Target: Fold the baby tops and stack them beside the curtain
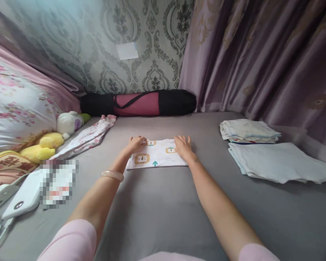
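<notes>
A white cloth point(159, 158) printed with tan lion faces and green arrows lies folded into a flat rectangle in front of me. On its far left corner rests my left hand point(137, 143), fingers bent slightly over the fabric, with a pale bangle point(112, 176) further up that forearm. My right hand point(183, 148) lies palm down over the far right corner, its fingers stretched out and apart. Both hands touch the cloth from above, and the undersides of the fingers are hidden.
Right of me are a stack of folded cloths point(248, 130) and a pale folded cloth point(279, 161). Patterned pants point(88, 139), plush toys point(45, 146), a white power bank point(27, 194) and a power strip point(1, 197) lie left. A black-and-red long bag point(137, 104) lines the wall.
</notes>
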`<state>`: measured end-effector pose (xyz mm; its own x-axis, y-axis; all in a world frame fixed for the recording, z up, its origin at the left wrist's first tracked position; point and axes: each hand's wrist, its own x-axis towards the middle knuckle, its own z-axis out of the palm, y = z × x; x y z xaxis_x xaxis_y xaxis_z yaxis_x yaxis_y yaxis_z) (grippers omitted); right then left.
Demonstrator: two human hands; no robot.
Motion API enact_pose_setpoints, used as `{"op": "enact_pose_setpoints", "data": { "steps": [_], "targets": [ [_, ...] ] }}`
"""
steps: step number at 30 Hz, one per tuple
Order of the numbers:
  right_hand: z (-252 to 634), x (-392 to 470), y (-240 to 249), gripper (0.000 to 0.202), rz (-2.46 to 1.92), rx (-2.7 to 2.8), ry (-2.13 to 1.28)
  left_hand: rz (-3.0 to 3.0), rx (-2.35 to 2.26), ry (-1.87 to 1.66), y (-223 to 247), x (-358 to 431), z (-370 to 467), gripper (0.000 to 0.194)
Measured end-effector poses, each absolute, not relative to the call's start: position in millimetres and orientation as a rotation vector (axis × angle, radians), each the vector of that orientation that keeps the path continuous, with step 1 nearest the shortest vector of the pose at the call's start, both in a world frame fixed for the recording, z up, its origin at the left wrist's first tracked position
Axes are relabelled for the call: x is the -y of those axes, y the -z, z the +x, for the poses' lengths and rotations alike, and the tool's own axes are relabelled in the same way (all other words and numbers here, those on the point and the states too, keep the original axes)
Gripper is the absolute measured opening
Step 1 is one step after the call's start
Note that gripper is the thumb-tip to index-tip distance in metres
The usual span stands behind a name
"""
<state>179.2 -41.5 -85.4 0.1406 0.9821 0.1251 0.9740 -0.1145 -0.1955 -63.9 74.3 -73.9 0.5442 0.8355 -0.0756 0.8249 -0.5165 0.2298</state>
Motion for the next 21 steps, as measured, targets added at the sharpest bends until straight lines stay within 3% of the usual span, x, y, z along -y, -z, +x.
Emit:
{"op": "enact_pose_setpoints", "data": {
  "steps": [8,15,21],
  "targets": [
    [182,38,82,0.032,-2.197,1.945,-0.094,2.505,-1.326,0.030,61,-97,-63,0.032],
    [188,38,76,0.031,-2.103,1.960,-0.183,2.375,-1.094,-0.063,69,-111,-78,0.047],
    [194,46,47,0.025,-2.060,1.948,-0.206,2.400,-1.134,-0.062,46,-102,-81,0.034]
  ]
}}
